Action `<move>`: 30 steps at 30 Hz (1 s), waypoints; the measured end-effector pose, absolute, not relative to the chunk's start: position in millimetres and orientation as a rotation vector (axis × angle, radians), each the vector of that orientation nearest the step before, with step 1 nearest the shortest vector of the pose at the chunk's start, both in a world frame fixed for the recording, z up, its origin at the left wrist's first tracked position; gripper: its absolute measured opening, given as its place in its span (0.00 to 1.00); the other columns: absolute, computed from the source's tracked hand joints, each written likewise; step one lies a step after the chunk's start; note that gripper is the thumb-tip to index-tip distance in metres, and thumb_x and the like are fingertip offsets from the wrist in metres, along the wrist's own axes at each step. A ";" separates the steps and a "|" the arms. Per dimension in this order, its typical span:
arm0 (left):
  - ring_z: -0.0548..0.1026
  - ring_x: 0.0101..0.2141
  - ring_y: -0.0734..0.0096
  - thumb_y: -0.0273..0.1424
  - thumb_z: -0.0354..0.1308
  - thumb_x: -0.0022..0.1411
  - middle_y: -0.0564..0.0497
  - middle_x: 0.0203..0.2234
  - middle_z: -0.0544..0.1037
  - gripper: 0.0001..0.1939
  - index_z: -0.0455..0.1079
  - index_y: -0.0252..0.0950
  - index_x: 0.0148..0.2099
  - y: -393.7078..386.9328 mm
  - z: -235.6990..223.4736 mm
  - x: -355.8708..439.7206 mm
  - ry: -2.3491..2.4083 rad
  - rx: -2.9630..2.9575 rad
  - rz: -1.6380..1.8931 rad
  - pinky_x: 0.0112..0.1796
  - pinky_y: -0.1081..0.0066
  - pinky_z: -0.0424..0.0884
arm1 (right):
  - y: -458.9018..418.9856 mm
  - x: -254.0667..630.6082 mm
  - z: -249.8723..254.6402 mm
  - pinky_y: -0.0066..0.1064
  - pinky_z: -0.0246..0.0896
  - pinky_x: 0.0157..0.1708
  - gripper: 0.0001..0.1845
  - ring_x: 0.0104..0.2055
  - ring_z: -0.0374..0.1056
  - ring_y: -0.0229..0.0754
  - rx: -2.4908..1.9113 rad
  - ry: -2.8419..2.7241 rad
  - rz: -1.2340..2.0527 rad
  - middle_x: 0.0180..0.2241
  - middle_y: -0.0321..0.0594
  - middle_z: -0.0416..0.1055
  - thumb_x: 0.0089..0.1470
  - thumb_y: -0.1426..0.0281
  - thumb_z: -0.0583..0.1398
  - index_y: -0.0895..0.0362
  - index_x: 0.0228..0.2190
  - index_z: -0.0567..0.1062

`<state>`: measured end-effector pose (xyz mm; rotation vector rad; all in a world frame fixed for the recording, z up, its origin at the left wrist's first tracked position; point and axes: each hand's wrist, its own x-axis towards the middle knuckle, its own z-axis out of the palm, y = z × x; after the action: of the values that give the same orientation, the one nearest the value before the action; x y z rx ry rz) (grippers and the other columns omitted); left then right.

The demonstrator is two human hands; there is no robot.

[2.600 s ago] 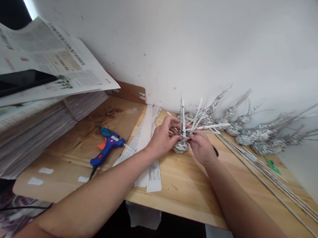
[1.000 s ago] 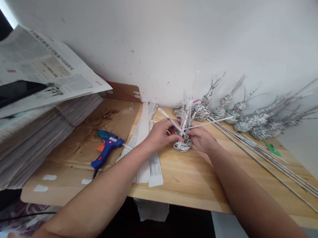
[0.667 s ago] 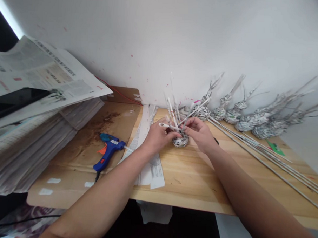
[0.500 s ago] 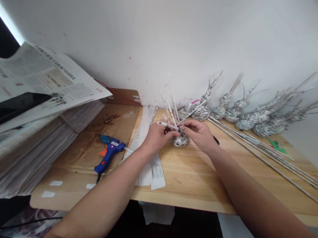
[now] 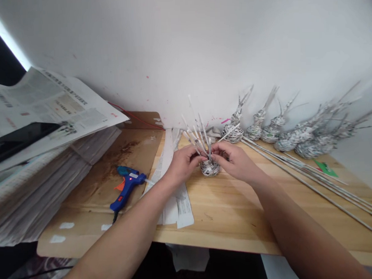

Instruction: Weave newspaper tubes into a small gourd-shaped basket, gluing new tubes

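A small round piece woven from rolled newspaper [image 5: 210, 169] stands on the wooden table, with several paper tubes [image 5: 201, 132] sticking up and out from its top. My left hand [image 5: 184, 161] closes on the tubes at the left of its neck, thumb and fingers pinched. From the other side my right hand [image 5: 234, 160] pinches a paper tube [image 5: 209, 147] close to the woven rim. Both hands rest low against the piece. The fingers partly hide where the tubes meet the weave.
Several woven newspaper pieces [image 5: 232, 132] line the wall at the back right. Long paper tubes [image 5: 311, 175] lie across the table's right side. A blue glue gun [image 5: 126, 189] rests on cardboard [image 5: 84, 201] at left, beside paper strips [image 5: 170, 197]. Stacked newspapers [image 5: 52, 178] carry a black phone [image 5: 22, 138].
The woven piece has been turned between my hands, and its tubes now lean more to the left and upright. My right hand has shifted its pinch to another tube. The view has tilted slightly.
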<state>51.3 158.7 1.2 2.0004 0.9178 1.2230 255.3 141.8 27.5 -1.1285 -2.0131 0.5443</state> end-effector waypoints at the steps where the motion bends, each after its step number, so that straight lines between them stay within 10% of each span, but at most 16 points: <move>1: 0.76 0.30 0.71 0.25 0.64 0.62 0.53 0.28 0.79 0.02 0.77 0.36 0.35 158.4 1.4 51.5 0.914 2.021 1.226 0.34 0.73 0.71 | 141.3 255.7 28.6 0.32 0.61 0.30 0.05 0.30 0.67 0.40 -1.120 -2.021 0.564 0.30 0.39 0.74 0.58 0.69 0.60 0.56 0.36 0.77; 30: 0.73 0.27 0.74 0.29 0.57 0.66 0.55 0.25 0.72 0.07 0.66 0.36 0.33 150.8 10.7 52.0 0.895 2.060 1.177 0.30 0.75 0.66 | 131.1 252.6 35.5 0.33 0.60 0.29 0.08 0.27 0.64 0.40 -1.175 -2.083 0.545 0.27 0.35 0.69 0.49 0.74 0.61 0.56 0.35 0.74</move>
<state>52.0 150.8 10.7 2.0605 0.8953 1.1766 252.6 131.1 35.5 -1.1752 -2.0832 0.5450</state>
